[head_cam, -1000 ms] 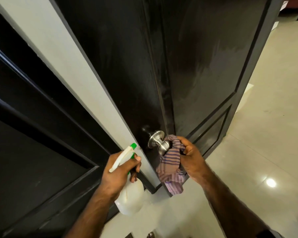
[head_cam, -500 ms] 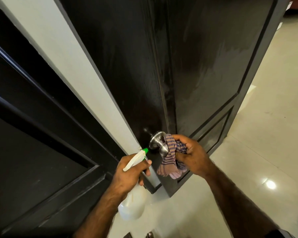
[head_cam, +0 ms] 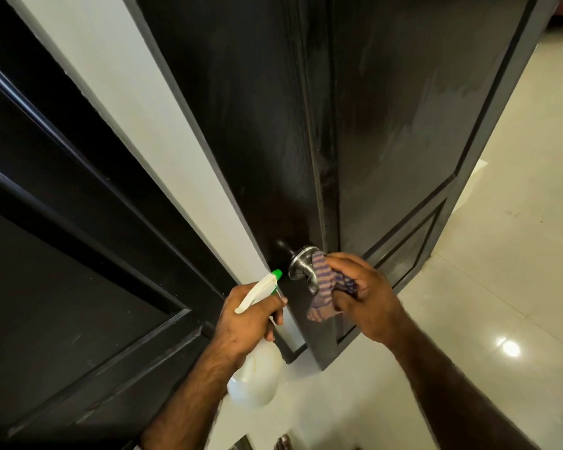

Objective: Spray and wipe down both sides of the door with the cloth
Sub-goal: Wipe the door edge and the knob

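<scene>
- R hand bunches cloth round knob, prob. to rub it dry.
- L hand grips bottle, nozzle toward door, ready to spray.

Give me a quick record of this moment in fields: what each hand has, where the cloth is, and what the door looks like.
left hand: grips the spray bottle, green nozzle toward the knob
right hand: holds the striped cloth
cloth: pressed against the metal door knob
door: dark wood, open, hazy streaks on the right panel
floor: pale glossy tiles
</scene>
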Demonstrator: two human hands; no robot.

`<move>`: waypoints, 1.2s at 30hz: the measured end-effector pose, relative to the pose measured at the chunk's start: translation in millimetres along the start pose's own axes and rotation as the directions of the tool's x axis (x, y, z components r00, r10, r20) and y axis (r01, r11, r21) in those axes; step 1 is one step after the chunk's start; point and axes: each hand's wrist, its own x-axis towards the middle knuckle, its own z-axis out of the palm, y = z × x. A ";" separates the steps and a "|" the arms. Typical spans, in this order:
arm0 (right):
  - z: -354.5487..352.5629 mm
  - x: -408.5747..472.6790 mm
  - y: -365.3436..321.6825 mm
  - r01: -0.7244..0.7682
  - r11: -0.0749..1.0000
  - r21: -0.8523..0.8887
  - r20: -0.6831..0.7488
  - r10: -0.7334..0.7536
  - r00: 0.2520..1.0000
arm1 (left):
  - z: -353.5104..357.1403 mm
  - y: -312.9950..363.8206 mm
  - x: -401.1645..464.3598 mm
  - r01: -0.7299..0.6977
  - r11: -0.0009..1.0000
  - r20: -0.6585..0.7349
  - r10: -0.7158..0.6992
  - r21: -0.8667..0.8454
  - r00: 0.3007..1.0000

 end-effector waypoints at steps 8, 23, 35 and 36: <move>-18.8 13.9 -23.7 0.037 0.972 -0.232 0.157 -0.001 0.988 | 1.2 0.5 -1.9 0.026 0.998 -0.068 -0.022 0.059 0.997; 22.8 24.4 -20.0 -0.033 0.949 0.315 0.020 0.028 0.999 | -16.1 -13.9 -8.8 0.107 0.987 -0.127 -0.122 -0.118 0.984; 35.8 5.4 -37.9 -0.141 0.972 -0.186 -0.062 0.132 0.989 | -31.8 -4.5 -12.6 0.071 0.989 -0.147 -0.090 -0.131 0.985; 26.7 1.1 -26.6 -0.078 0.987 -0.137 -0.013 0.077 0.997 | -32.6 -3.9 -13.9 0.068 0.988 -0.149 -0.090 -0.142 0.985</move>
